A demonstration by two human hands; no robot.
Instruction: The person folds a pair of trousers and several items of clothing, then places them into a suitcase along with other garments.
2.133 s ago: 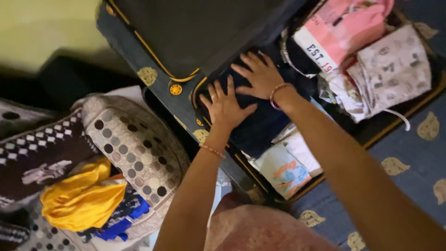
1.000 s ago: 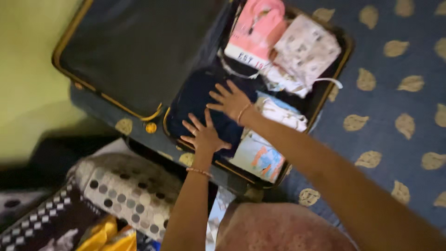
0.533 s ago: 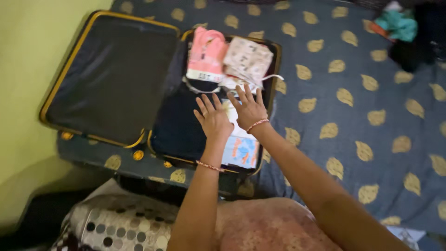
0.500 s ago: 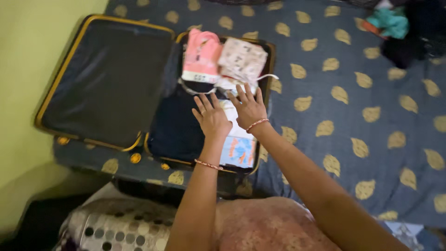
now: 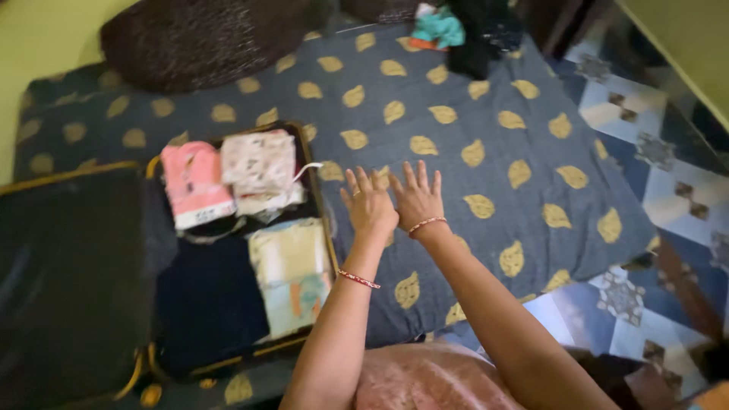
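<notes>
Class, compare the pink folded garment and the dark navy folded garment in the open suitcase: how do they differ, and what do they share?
The pink garment is bright, with a white band at its near edge; the navy garment is plain and dark. The pink garment lies at the far end of the suitcase; the navy garment fills the near end and covers more area. Both lie folded flat, and neither hand touches them.

We see a matt woven bedspread, dark blue cloth with dull yellow leaf motifs, slightly creased. The suitcase has a soft fabric shell with yellow piping, and its lid lining looks smooth and faintly sheeny. Inside lie folded cotton-like garments: a pink top, printed white cloth, dark navy cloth. The tiled floor is glossy.
</notes>
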